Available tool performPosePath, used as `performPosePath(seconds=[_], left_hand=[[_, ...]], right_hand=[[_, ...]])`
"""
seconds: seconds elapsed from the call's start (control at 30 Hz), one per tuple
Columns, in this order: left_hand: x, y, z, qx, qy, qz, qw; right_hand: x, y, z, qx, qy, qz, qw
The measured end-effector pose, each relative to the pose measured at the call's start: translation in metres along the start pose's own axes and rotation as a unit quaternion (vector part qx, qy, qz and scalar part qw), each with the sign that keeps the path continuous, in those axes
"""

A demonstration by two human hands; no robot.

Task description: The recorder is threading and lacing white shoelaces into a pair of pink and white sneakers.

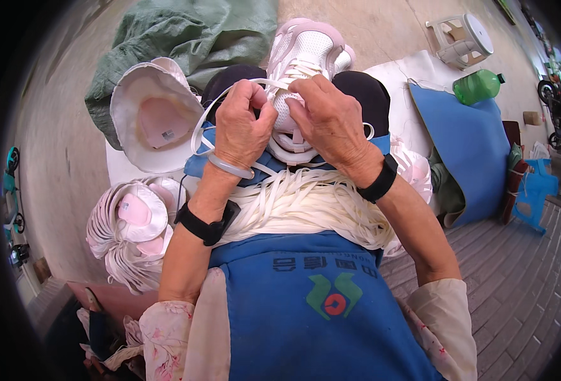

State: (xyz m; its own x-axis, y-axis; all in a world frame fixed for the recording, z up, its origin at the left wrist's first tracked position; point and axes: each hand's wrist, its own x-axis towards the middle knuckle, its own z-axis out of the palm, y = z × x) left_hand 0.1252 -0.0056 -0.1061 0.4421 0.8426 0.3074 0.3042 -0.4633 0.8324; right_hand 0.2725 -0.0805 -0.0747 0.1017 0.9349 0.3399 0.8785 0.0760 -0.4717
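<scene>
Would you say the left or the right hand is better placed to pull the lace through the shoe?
Probably left: the left hand already pinches the lace, while the right hand presses on the shoe.

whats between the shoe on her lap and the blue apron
A heap of loose white laces lies across the lap between the shoe and the blue apron, in the head view.
</scene>
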Motion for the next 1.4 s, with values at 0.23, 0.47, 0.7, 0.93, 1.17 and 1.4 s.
performPosePath(seconds=[0.23,0.47,0.7,0.93,1.17,1.4], left_hand=[[-0.001,-0.002,0.001,-0.026,0.003,-0.001,1.000],[-0.001,-0.002,0.000,-0.042,0.008,0.000,0.999],[-0.002,-0.007,0.002,-0.051,0.006,0.002,0.999],[0.001,-0.008,0.003,-0.057,0.011,0.022,0.998],[0.000,-0.011,-0.001,-0.078,-0.002,-0.011,0.997],[0.002,0.000,-0.002,-0.084,-0.022,0.016,0.996]], right_hand=[[-0.002,-0.006,0.004,-0.030,-0.044,0.020,0.998],[0.001,-0.009,0.012,-0.037,-0.014,0.043,0.998],[0.023,-0.007,0.002,0.028,-0.131,0.199,0.971],[0.015,-0.006,0.013,0.005,0.013,0.103,0.995],[0.045,-0.010,-0.020,0.092,-0.218,0.126,0.963],[0.016,-0.002,-0.030,0.142,-0.157,0.052,0.976]])
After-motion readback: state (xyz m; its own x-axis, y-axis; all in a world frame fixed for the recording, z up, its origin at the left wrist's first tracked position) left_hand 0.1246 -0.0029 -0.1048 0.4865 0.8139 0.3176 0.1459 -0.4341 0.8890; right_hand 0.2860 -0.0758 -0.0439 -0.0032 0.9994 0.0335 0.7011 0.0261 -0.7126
